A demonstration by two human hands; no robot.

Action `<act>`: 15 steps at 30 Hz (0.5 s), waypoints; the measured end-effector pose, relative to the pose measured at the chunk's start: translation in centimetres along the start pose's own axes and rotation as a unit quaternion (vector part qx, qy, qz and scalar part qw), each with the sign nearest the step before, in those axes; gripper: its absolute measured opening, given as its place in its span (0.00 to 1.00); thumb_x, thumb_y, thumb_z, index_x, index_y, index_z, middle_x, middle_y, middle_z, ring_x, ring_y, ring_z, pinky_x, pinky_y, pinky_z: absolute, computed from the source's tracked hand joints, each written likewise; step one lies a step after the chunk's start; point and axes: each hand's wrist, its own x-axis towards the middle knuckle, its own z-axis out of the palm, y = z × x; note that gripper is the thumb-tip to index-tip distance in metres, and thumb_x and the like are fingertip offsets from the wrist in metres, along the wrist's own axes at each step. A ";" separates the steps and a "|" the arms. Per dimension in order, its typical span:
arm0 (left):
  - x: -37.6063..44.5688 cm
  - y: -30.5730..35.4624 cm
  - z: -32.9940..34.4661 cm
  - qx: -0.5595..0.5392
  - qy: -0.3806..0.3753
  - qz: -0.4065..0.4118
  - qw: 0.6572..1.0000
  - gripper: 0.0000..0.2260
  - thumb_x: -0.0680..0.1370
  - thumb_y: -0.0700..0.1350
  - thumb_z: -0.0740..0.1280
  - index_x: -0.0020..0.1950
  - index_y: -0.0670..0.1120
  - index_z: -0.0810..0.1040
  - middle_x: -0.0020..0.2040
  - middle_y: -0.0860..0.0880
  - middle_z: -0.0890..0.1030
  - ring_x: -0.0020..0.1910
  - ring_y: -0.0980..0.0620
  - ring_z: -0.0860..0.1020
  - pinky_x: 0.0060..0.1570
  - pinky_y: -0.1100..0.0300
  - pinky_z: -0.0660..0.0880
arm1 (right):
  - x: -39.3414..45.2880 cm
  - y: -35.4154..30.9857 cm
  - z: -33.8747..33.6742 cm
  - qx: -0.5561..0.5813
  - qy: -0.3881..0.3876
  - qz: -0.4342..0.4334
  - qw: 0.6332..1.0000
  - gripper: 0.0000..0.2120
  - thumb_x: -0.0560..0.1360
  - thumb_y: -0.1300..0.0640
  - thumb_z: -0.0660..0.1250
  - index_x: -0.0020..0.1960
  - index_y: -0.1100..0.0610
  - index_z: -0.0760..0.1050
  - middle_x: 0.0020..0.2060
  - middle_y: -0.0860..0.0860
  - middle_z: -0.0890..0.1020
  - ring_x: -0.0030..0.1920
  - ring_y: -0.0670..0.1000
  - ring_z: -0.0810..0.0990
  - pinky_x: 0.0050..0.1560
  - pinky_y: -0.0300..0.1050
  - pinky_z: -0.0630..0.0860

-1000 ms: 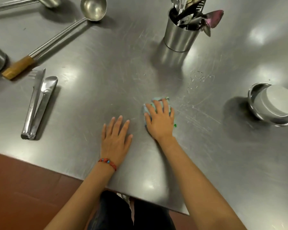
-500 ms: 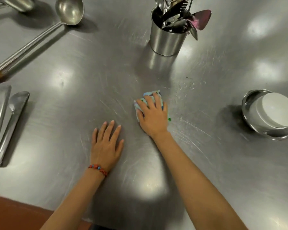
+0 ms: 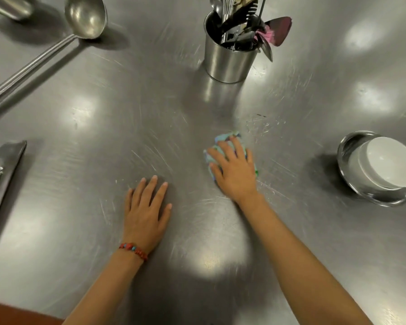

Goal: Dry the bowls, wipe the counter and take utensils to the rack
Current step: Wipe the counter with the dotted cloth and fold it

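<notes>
Pressing cloth (image 3: 220, 143) — steel counter (image 3: 291, 231)

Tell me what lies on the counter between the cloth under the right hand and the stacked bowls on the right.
Nothing visible: from the cloth under the right hand to the bowls, only bare counter shows. The utensil holder stands farther back, off that line.

No text, label, brand, number or sign can be read anywhere on the steel bench (image 3: 127, 113) or the things it carries (the metal surfaces show only scratches and glare).
</notes>
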 end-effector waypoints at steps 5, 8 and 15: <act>4.0 2.7 0.4 -0.001 -0.008 0.052 0.999 0.22 0.75 0.50 0.55 0.63 0.41 0.74 0.64 0.37 0.74 0.65 0.35 0.70 0.62 0.36 0.66 | -1.7 4.2 -1.0 0.007 -0.048 -0.159 0.986 0.17 0.78 0.45 0.54 0.62 0.46 0.74 0.65 0.50 0.75 0.70 0.57 0.67 0.63 0.53 0.67; 5.5 3.1 1.1 0.004 -0.031 0.050 0.998 0.24 0.75 0.52 0.52 0.65 0.41 0.73 0.66 0.38 0.72 0.67 0.36 0.68 0.65 0.38 0.63 | 2.2 8.2 -1.5 0.023 -0.026 0.025 0.999 0.17 0.79 0.47 0.56 0.66 0.47 0.70 0.69 0.51 0.69 0.73 0.57 0.59 0.66 0.54 0.61; 5.7 2.7 2.0 0.020 -0.012 0.056 0.998 0.22 0.75 0.52 0.54 0.64 0.42 0.74 0.65 0.39 0.74 0.65 0.37 0.70 0.65 0.39 0.63 | 2.4 7.8 -0.8 0.016 0.027 0.104 0.994 0.18 0.79 0.48 0.56 0.67 0.48 0.70 0.69 0.52 0.69 0.73 0.58 0.57 0.67 0.58 0.58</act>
